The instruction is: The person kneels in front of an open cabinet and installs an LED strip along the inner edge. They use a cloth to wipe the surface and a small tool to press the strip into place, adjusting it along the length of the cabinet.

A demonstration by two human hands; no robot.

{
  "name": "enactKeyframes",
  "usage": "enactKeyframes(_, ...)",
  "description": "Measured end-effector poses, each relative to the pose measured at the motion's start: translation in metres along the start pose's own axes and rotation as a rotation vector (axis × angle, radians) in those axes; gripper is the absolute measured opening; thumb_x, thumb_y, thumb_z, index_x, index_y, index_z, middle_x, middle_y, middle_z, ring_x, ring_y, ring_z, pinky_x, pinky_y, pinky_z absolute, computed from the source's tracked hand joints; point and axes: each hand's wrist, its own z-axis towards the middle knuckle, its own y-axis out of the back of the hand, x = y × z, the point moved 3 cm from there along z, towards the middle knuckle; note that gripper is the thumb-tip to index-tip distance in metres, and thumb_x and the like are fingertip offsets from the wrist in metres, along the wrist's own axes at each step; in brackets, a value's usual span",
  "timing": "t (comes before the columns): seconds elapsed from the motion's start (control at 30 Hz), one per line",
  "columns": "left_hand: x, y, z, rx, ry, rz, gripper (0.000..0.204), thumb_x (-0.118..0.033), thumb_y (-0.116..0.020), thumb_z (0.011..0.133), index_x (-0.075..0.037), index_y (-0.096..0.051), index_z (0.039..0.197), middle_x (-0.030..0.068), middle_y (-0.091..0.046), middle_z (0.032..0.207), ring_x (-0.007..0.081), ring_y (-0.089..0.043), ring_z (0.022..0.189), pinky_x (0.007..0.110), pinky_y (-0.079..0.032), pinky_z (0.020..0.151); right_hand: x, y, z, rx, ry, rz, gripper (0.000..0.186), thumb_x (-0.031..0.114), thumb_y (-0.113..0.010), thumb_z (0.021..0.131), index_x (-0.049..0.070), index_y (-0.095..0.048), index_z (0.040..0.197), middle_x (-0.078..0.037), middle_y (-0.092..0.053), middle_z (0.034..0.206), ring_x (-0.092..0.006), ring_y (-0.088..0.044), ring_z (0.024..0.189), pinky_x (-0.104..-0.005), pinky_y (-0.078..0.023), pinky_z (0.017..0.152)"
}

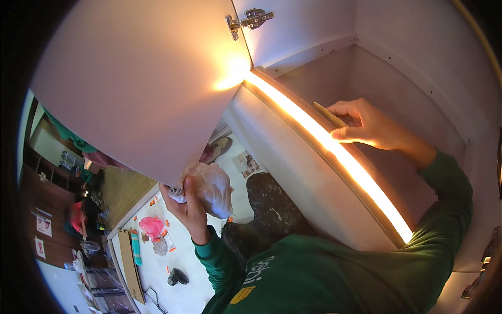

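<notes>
One pale cabinet door (141, 89) stands left of the glowing light strip (361, 177); also left of the strip, by the door's lower corner, one left hand (185, 210) clasps a bunched white cloth (215, 189), which bulges rightward past its thumb. One thin tan piece (328, 114), just beside the strip on its cabinet-interior side, is pinched by one right hand (374, 125), its free end projecting beyond the fingertips.
</notes>
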Motion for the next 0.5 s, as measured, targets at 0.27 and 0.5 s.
enactKeyframes(0.27,0.005,-0.001,-0.001,-0.045,-0.082,0.040,0.039,-0.016,-0.065,0.102,0.001,-0.054,0.135,0.0093,-0.061,0.124,0.0202,-0.058,0.113,0.035,-0.042,0.104,-0.001,-0.021,-0.011,-0.080,-0.011,-0.236,0.057,0.028,-0.051,0.108,-0.005,-0.039,0.153,-0.015,-0.053,0.138,-0.0216,-0.051,0.133,-0.0367,-0.041,0.112)
enactKeyframes(0.5,0.021,-0.003,-0.014,-0.129,-0.002,-0.073,0.047,-0.023,-0.069,0.099,0.001,-0.053,0.136,0.0115,-0.062,0.125,0.0227,-0.060,0.116,0.037,-0.042,0.105,-0.016,-0.029,-0.004,-0.055,-0.051,0.040,0.066,0.036,-0.042,0.113,-0.005,-0.022,0.162,-0.018,-0.041,0.159,-0.0240,-0.039,0.146,-0.0373,-0.028,0.122)
